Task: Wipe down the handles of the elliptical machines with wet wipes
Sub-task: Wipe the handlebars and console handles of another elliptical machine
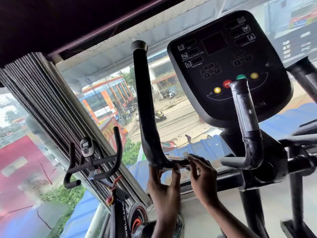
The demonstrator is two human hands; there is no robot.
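Left hand: rises from 6 o'clock. Thumb and fingers are extended upward, with the tips against the underside of the handle's lower bend. They are not seen to wrap round it.
Right hand: just beside the left hand, on its 3 o'clock side. Thumb and fingers are pinched on the wet wipe.
Wet wipe: a small pale piece, held against the top of the handle's horizontal run, just below frame centre.
Left handle: a black tube. It runs level at the hands, bends upward, then climbs toward 12 o'clock to a flared end cap. Its surface is glossy.
Fixed grip: a grey-black post at 3 o'clock of the hands. It stands upright in front of the console's lower edge, and its surface looks worn.
Console: a black panel at 1 o'clock with dark displays. A red STOP button sits low on it, with two yellow buttons and one green button nearby.
Right handle: at 3 o'clock, only partly in frame.
Exercise bike: at 7 o'clock, with WELCARE lettering on the frame. Its black handlebars sit at 8 o'clock and carry a small monitor.
Blind: grey slats gathered in a stack at 9 o'clock, against the window frame.
Street: seen through the glass behind the left handle, with orange-striped buildings, an auto-rickshaw and blue roofing below.
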